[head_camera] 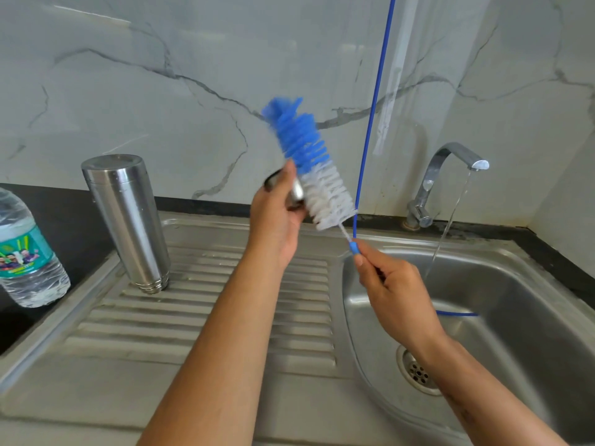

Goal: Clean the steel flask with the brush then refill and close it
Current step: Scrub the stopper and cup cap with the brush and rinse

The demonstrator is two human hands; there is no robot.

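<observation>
The steel flask (128, 220) stands on the ribbed drainboard at the left, seemingly upside down, with its ringed end on the steel. My left hand (277, 220) is raised above the drainboard and closed around a small steel piece, apparently the flask's cap (297, 191), mostly hidden by my fingers. My right hand (392, 291) grips the handle of the bottle brush (312, 165). The blue and white bristles of the brush press against the cap and point up and to the left.
The tap (447, 185) at the back right runs water into the sink basin (515, 317). A plastic water bottle (25, 252) stands on the dark counter at the far left. A thin blue hose (373, 107) hangs down into the basin. The marble wall lies behind.
</observation>
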